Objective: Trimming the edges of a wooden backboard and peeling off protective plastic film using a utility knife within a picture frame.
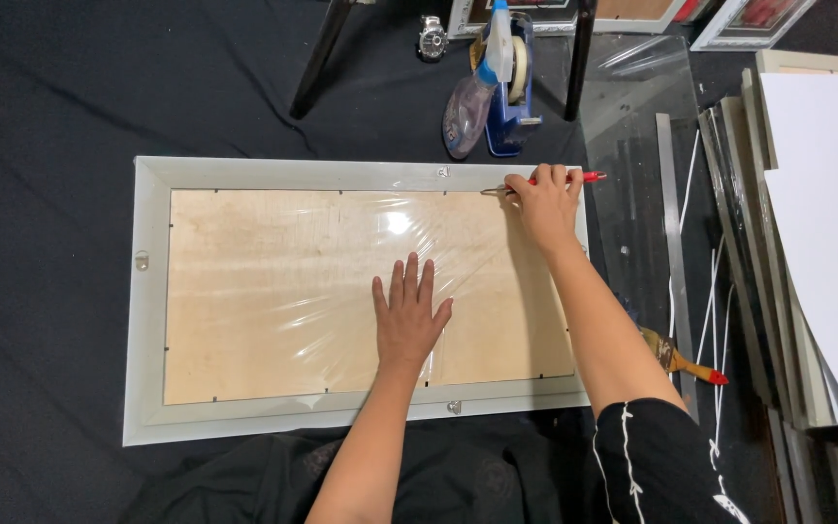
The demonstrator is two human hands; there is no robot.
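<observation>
A large pale picture frame lies face down on black cloth, its wooden backing board covered by clear shiny film. My left hand rests flat, fingers spread, on the film near the board's lower middle. My right hand grips a red-handled tool at the frame's upper right inner edge, its metal tip pointing left along the top rim.
A blue tape dispenser and a spray bottle stand just beyond the frame's top edge, a wristwatch farther back. A metal ruler, a glass sheet, a paintbrush and stacked boards lie to the right.
</observation>
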